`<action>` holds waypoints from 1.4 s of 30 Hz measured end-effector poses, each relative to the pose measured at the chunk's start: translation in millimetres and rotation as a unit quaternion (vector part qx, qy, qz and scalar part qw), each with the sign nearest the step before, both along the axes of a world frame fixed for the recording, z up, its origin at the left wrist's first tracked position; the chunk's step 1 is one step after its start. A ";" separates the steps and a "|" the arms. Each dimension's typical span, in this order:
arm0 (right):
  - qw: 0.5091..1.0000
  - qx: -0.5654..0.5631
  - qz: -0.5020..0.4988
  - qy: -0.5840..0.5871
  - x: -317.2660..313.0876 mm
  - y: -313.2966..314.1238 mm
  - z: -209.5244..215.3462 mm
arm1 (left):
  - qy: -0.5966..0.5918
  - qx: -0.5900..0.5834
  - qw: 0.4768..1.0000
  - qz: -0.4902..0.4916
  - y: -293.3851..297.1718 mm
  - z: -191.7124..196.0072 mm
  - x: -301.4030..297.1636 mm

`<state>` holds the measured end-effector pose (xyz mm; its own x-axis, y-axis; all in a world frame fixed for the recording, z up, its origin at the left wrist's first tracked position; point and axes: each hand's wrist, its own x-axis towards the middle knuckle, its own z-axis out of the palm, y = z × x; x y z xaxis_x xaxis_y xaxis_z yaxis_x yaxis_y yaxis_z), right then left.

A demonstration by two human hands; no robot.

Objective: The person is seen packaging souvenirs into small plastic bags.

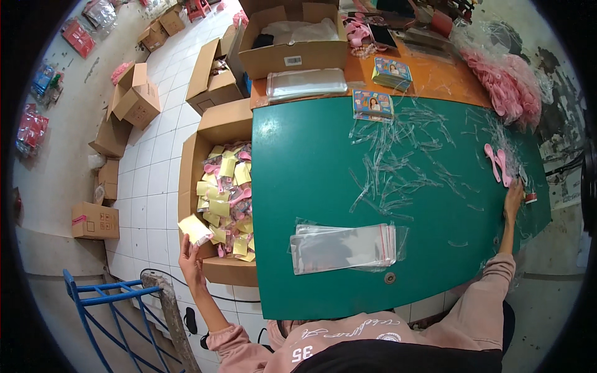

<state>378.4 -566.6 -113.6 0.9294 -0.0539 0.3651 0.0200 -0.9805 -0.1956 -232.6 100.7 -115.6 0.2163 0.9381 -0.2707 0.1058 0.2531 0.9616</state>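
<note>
Releasing a flat, yellow-carded clear plastic packet [195, 229] into the brown cardboard carton [231, 272] seems the step; next, fingers should part. The left hand [191, 256], stretched toward eight o'clock, pinches it at the carton's edge. The right hand [514, 194] reaches toward three o'clock beside pink plastic spoons [491, 163], grip unclear.

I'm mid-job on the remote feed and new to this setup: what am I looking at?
No machine here: just a person working bare-handed, seen by a fisheye camera worn on their head, so straight edges bend. On the green table lie flat clear bags, scattered clear strips and pink spoons. The left hand holds a small pale yellow packet by an open carton of similar packets. The right hand is at the table's right side, beside the spoons; whether it grips anything is unclear.
</note>
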 end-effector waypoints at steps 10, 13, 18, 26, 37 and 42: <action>0.961 0.075 0.245 0.100 -34.9 173.7 44.3 | 0.007 -0.127 0.990 0.066 19.1 -90.3 -6.8; 0.918 0.227 0.297 0.131 -72.0 221.7 54.4 | 0.010 -0.124 0.992 0.033 27.7 -112.6 -9.8; 0.836 0.211 0.413 0.292 -97.1 250.1 147.8 | 0.016 -0.117 0.992 0.034 36.3 -132.3 -13.3; 0.926 0.116 0.312 0.180 34.4 192.6 130.3 | 0.115 -0.150 0.982 -0.024 51.9 -189.2 -21.8; 0.896 0.010 0.368 0.250 -101.6 303.2 102.6 | 0.116 0.253 0.950 -0.143 -5.3 44.6 117.9; 0.893 0.019 0.402 0.199 -98.9 312.1 129.8 | 0.067 0.425 0.757 -0.491 -125.6 122.5 215.6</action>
